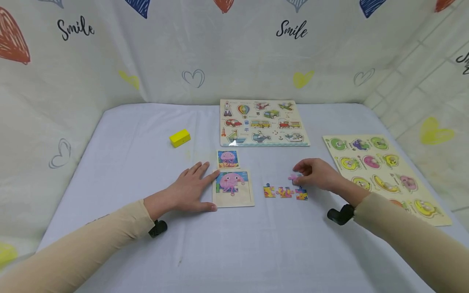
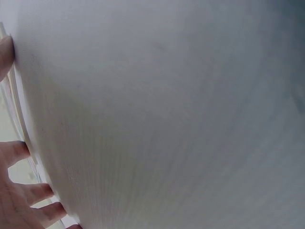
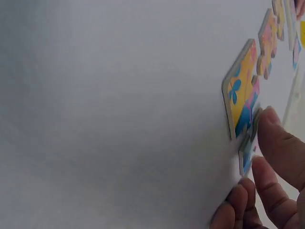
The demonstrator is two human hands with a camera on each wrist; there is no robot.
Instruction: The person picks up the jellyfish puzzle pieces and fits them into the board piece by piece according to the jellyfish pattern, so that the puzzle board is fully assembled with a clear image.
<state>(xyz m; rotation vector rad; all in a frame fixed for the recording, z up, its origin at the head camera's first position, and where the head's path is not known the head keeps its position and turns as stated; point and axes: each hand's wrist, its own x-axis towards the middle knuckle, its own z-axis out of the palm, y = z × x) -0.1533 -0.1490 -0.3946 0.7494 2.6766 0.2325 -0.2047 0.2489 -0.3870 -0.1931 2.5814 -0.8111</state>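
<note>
My left hand (image 1: 188,189) lies with fingers spread against the left side of a small wooden puzzle tray (image 1: 242,200), its index finger and thumb at the tray's edge. The tray holds part of a pink octopus picture (image 1: 231,181); its lower part is bare wood. Just above sits a small octopus picture card (image 1: 228,159). My right hand (image 1: 315,174) pinches a pink and blue jigsaw piece (image 1: 292,178) between thumb and finger, partly hidden by the fingers. Below it lie three loose jigsaw pieces (image 1: 285,192) in a row; the rightmost (image 3: 242,90) is close to the held one.
A yellow block (image 1: 180,138) lies at the back left. A vehicle puzzle board (image 1: 264,123) stands behind the small tray. Under and beyond my right forearm is a fruit puzzle board (image 1: 384,175). White cloth (image 1: 220,252) covers the table.
</note>
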